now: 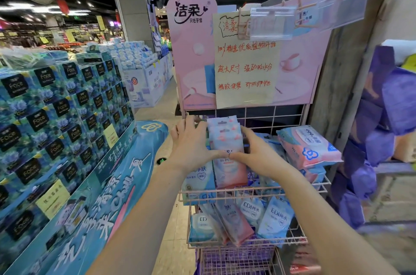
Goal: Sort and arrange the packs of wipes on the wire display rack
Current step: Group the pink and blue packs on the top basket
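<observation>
A pink wire display rack [252,190] stands in front of me with wipes in its baskets. Both hands clasp a stack of slim pink-and-white wipe packs [226,139] standing upright in the top basket. My left hand [191,144] presses the stack's left side. On the right side sits my right hand [256,153], and the two thumbs meet across the front. A larger pink pack [308,146] lies tilted at the basket's right. A blue pack [198,175] stands left of the stack. The lower basket holds blue EDI packs [274,216] and pink packs [236,225].
A pink brand board with a handwritten sign [245,60] rises behind the top basket. A tall stack of blue tissue boxes [58,112] on a teal stand fills the left. Purple packs [382,121] sit on shelving at the right. An aisle runs between the left stack and the rack.
</observation>
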A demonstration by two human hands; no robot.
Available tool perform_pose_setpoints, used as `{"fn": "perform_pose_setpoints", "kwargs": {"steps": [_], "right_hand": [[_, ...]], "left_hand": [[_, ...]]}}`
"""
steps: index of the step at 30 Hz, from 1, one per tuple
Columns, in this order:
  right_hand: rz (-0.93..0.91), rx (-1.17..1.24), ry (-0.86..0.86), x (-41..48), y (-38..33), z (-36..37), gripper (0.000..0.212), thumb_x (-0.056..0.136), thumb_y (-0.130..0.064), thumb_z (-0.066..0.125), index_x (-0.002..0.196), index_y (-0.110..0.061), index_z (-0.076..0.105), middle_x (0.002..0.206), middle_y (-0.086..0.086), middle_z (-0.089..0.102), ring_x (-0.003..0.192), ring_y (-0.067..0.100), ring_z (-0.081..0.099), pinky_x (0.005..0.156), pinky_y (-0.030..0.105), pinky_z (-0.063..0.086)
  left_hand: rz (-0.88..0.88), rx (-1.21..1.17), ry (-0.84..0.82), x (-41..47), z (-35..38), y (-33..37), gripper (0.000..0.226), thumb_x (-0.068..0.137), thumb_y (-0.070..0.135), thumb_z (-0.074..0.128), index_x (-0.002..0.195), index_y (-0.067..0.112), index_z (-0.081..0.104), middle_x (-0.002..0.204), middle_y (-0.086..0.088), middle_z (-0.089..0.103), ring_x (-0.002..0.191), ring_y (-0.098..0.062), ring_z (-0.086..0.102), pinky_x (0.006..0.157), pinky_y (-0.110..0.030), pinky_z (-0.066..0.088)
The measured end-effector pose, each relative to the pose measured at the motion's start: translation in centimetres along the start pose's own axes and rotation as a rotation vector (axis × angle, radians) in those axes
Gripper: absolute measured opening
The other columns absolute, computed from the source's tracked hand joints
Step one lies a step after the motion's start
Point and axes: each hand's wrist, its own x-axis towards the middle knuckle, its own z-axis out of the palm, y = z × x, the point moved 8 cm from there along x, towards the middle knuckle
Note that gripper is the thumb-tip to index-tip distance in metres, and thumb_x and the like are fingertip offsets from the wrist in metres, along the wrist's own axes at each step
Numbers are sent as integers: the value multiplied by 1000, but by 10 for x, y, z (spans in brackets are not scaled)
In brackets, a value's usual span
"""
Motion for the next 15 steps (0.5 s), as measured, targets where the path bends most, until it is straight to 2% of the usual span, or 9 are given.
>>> {"fn": "perform_pose_setpoints", "kwargs": {"steps": [2, 4, 6, 8, 9, 10, 12, 15], "right_hand": [[11, -20, 47, 3, -2, -4, 87, 87, -25, 76, 157, -31, 24, 138, -18, 49, 125, 8, 55, 102, 33, 51], [54, 72, 145, 4, 0, -21, 81, 87, -11, 73, 155, -23, 30, 138, -11, 49, 123, 11, 55, 101, 32, 50], [77, 107, 212, 3, -2, -43, 63, 89, 2, 64, 146, -15, 44, 135, 0, 58, 115, 17, 62, 86, 24, 52], [66, -11, 208, 3, -3, -57, 49, 91, 4, 57, 136, -12, 55, 127, 5, 65, 108, 18, 65, 69, 15, 48], [57, -81, 190, 3, -2, -59, 45, 91, 4, 56, 134, -11, 58, 124, 5, 66, 106, 17, 65, 67, 12, 47], [53, -146, 163, 1, -3, -59, 44, 92, 4, 55, 133, -11, 59, 123, 4, 67, 105, 16, 65, 70, 12, 48], [59, -218, 111, -2, 1, -55, 41, 92, 2, 54, 130, -12, 62, 122, 2, 68, 108, 16, 65, 87, 20, 50], [38, -162, 106, -9, -2, -61, 36, 92, 2, 57, 123, -14, 66, 114, 0, 72, 106, 17, 69, 98, 34, 54]], "left_hand": [[-13, 45, 0, 0, 1, 2, 97, 62, 81, 75, 139, 28, 46, 137, -2, 32, 130, -27, 28, 108, -42, 19], [-13, 81, 9, -1, 1, 6, 96, 65, 76, 76, 140, 27, 42, 135, -4, 33, 128, -30, 29, 110, -44, 20], [-10, 111, 7, -3, 2, 9, 95, 67, 73, 76, 142, 27, 40, 132, -6, 33, 127, -31, 29, 111, -44, 19], [-4, 125, -12, -6, 4, 11, 94, 69, 72, 75, 145, 29, 40, 132, -7, 33, 127, -32, 29, 110, -45, 18], [-3, 126, -19, -6, 4, 13, 93, 69, 71, 75, 145, 29, 40, 132, -7, 34, 128, -32, 29, 110, -45, 18], [0, 131, -22, -6, 3, 15, 92, 70, 70, 75, 144, 29, 41, 133, -8, 34, 128, -32, 28, 111, -46, 18], [15, 140, -18, -7, 1, 23, 87, 73, 68, 75, 143, 30, 42, 138, -8, 33, 131, -32, 27, 112, -46, 17], [81, 106, 17, -8, -3, 47, 71, 81, 63, 71, 140, 32, 47, 140, -3, 36, 134, -29, 30, 110, -41, 17]]}}
